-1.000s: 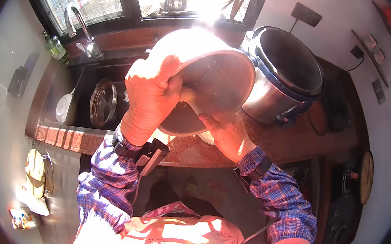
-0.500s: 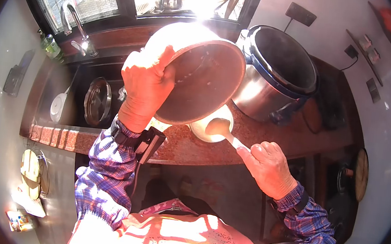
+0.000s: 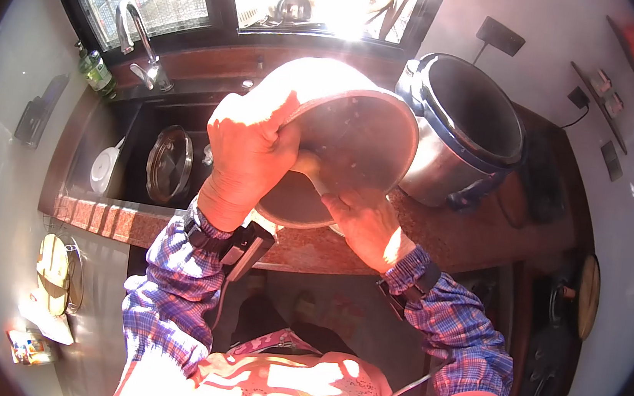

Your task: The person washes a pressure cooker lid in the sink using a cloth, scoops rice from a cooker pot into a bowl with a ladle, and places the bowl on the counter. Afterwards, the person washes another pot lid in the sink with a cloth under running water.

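Note:
My left hand point(image 3: 249, 148) is closed on the rim of a cooking pot point(image 3: 358, 137), held up and tilted so its dark inside faces me. Inside the pot is the pale head of a spoon point(image 3: 309, 166), near my left fingers. My right hand point(image 3: 368, 230) grips the spoon's handle and reaches over the pot's lower edge. A few whitish bits cling to the pot's inner wall. Below the pot only a sliver of a pale bowl point(image 3: 337, 230) shows; the rest is hidden.
An electric cooker point(image 3: 432, 168) stands open at the right on the reddish counter point(image 3: 311, 253). A glass lid point(image 3: 169, 163) and a white dish point(image 3: 103, 169) lie at the sink on the left, below the faucet point(image 3: 150, 53). A hob point(image 3: 547, 342) is at far right.
My right hand has moved the spoon from the pale bowl up and left into the pot. The pot now covers most of the bowl; my left hand keeps its hold on the rim.

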`<state>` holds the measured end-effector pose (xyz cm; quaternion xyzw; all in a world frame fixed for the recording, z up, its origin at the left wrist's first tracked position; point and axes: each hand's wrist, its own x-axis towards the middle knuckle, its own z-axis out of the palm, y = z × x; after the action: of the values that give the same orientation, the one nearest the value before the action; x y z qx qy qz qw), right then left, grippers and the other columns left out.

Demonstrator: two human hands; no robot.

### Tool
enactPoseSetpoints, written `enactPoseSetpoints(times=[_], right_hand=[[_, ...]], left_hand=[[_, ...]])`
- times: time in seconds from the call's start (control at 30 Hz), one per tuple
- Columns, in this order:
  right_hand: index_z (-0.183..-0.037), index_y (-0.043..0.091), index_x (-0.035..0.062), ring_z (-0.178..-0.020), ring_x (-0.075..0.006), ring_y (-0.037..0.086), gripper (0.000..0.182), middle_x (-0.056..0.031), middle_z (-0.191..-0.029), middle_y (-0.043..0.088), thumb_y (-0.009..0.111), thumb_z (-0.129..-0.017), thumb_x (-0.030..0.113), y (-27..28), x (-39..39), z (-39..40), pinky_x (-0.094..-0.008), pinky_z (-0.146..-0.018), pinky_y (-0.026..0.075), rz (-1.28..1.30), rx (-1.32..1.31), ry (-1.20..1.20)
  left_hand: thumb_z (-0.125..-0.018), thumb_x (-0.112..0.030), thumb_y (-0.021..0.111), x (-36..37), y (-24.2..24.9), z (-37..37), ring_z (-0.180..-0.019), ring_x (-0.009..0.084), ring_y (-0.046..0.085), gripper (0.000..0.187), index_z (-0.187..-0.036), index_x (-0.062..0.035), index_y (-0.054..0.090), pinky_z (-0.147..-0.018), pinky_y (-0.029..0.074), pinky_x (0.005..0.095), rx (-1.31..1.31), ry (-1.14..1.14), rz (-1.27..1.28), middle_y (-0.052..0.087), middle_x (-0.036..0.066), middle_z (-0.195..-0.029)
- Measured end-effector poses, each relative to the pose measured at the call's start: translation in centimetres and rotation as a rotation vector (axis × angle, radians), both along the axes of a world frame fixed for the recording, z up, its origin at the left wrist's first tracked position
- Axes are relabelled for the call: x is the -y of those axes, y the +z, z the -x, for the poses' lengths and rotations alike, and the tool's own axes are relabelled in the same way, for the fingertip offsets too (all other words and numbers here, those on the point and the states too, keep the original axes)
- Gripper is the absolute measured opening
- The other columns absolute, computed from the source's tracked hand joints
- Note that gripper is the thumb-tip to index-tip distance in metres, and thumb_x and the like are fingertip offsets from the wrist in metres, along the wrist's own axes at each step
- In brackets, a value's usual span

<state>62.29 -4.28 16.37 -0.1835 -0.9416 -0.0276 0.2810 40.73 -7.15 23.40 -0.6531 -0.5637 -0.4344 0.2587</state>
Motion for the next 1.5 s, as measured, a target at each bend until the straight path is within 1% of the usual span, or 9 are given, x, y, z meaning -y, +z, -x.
enactPoseSetpoints(times=[0.33,0.57,0.77,0.87,0.9,0.97,1.03,1.23,1.5], right_hand=[[-0.099,0.066,0.0051,-0.07,-0.0213,0.051,0.021,-0.004,-0.078,0.052,0.064,-0.078,0.006,7.5,5.7,-9.5,-0.0354,-0.064,0.04,0.009,0.33,-0.137],[-0.111,0.066,0.0003,-0.073,-0.0283,0.056,0.027,-0.0101,-0.079,0.055,0.058,-0.085,-0.004,5.8,5.3,-8.9,-0.0382,-0.067,0.045,0.089,-0.047,-0.193],[-0.127,0.058,0.0012,-0.069,-0.0073,0.049,0.03,-0.0003,-0.079,0.055,0.048,-0.102,0.013,2.5,1.2,-2.1,-0.0238,-0.061,0.04,0.945,-0.401,-0.125],[-0.132,0.053,0.0052,-0.071,-0.0053,0.048,0.031,0.0011,-0.081,0.055,0.051,-0.102,0.015,3.2,0.6,2.7,-0.0205,-0.064,0.039,1.035,-0.44,0.062],[-0.132,0.053,0.0052,-0.071,-0.0053,0.048,0.031,0.0011,-0.081,0.055,0.051,-0.102,0.015,3.2,0.2,3.9,-0.0205,-0.064,0.039,1.036,-0.433,0.077],[-0.134,0.05,0.0068,-0.072,-0.0052,0.049,0.034,0.0008,-0.083,0.056,0.054,-0.101,0.014,3.7,0.3,7.2,-0.02,-0.066,0.04,1.088,-0.344,0.077],[-0.139,0.044,0.0073,-0.068,-0.0063,0.051,0.041,0.0009,-0.076,0.058,0.056,-0.1,0.014,5.0,0.9,10.2,-0.0216,-0.065,0.043,0.997,-0.282,0.097],[-0.142,0.039,0.0029,-0.062,-0.0099,0.055,0.048,-0.0034,-0.067,0.06,0.055,-0.096,0.008,3.7,0.5,16.2,-0.024,-0.062,0.045,0.966,-0.214,0.214],[-0.131,0.052,0.0047,-0.065,-0.0103,0.059,0.039,-0.0027,-0.069,0.059,0.057,-0.092,0.0,0.5,0.4,22.7,-0.026,-0.064,0.05,1.096,-0.016,0.186]], left_hand=[[-0.065,0.002,0.062,-1.4,-0.5,0.1,-0.075,0.0349,0.062,0.03,-0.091,-0.0113,0.067,-0.067,0.05,0.0368,0.024,0.09,0.014,0.064,0.01,-0.083],[-0.067,-0.005,0.066,-1.8,-0.9,1.1,-0.09,0.0361,0.062,0.034,-0.099,-0.0119,0.068,-0.08,0.051,0.0444,0.107,0.058,-0.018,0.064,0.013,-0.096],[-0.071,-0.004,0.062,-1.6,-1.2,4.4,-0.086,0.0374,0.061,0.022,-0.092,-0.0053,0.067,-0.077,0.052,0.0418,0.639,-0.109,-0.055,0.065,0.013,-0.093],[-0.07,-0.001,0.057,-0.1,-1.4,8.9,-0.073,0.0396,0.061,0.015,-0.084,-0.0026,0.06,-0.067,0.051,0.0401,0.828,-0.15,-0.005,0.063,0.017,-0.078],[-0.07,-0.003,0.057,0.4,-1.6,10.4,-0.068,0.0376,0.059,0.01,-0.08,-0.0027,0.058,-0.064,0.048,0.0391,0.862,-0.179,-0.071,0.059,0.018,-0.071],[-0.074,0.005,0.053,1.4,-2.6,14.5,-0.07,0.0058,0.047,0.012,-0.084,0.0007,0.058,-0.065,0.045,0.024,0.9,-0.093,0.019,0.055,0.0,-0.071],[-0.076,0.003,0.056,2.9,-3.6,18.3,-0.067,0.0041,0.046,0.006,-0.076,-0.0037,0.055,-0.059,0.041,0.0228,1.011,-0.227,-0.024,0.051,-0.005,-0.07],[-0.068,0.002,0.061,12.4,-2.8,29.3,-0.061,0.0038,0.039,0.015,-0.068,-0.0089,0.05,-0.055,0.034,0.0221,1.256,0.083,0.081,0.044,-0.007,-0.065],[-0.064,0.0,0.059,20.9,-4.3,43.7,-0.058,0.0068,0.034,0.017,-0.064,-0.0088,0.044,-0.052,0.034,0.0262,1.033,0.59,-0.013,0.039,-0.006,-0.061]])
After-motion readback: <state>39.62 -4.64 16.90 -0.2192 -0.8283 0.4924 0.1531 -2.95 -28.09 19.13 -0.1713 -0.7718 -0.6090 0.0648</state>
